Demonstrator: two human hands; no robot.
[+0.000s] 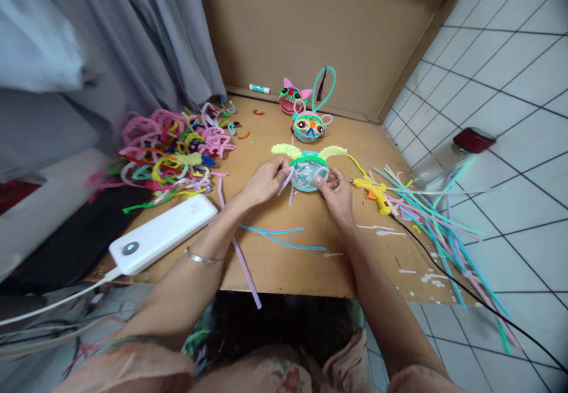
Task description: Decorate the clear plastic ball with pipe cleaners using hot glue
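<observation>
A clear round piece (304, 176) with a green band and two pale yellow fuzzy ear shapes (333, 152) lies at the middle of the table. My left hand (268, 180) is at its left side, fingers pinched on a lilac pipe cleaner (286, 182). At the right side, my right hand (336, 190) is closed on a curled lilac pipe cleaner (321, 172) against the piece's edge. A yellow glue gun (375, 193) lies just right of my right hand.
Two decorated faces (307, 126) stand behind. Tangled pipe cleaners (177, 150) and a white power bank (164, 236) are at left. Straight pipe cleaners (444, 227) and a clear bottle (439, 162) are at right. Blue strips (288, 245) lie in front.
</observation>
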